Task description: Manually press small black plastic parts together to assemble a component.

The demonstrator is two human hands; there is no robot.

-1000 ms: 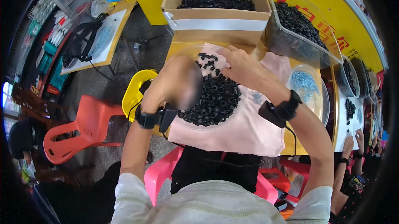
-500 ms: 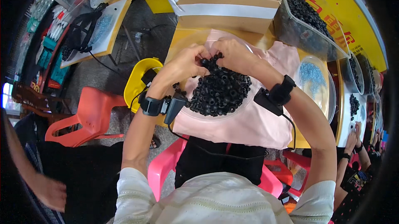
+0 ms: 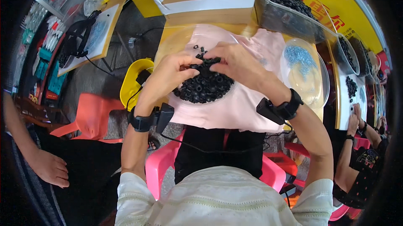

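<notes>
While both hands meet near the centre of the frame, the thumb and fingers of the left hand (image 3: 168,74) and of the right hand (image 3: 237,61) pinch small black pieces. More of these, many ring-shaped, lie in a dark heap (image 3: 205,88) just below, in a clear round tray on pink cloth (image 3: 247,112) over a yellow counter (image 3: 251,28). At top centre stands a cardboard box (image 3: 210,4) of black pieces; right of centre, a clear dish holds pale blue bits (image 3: 299,56).
</notes>
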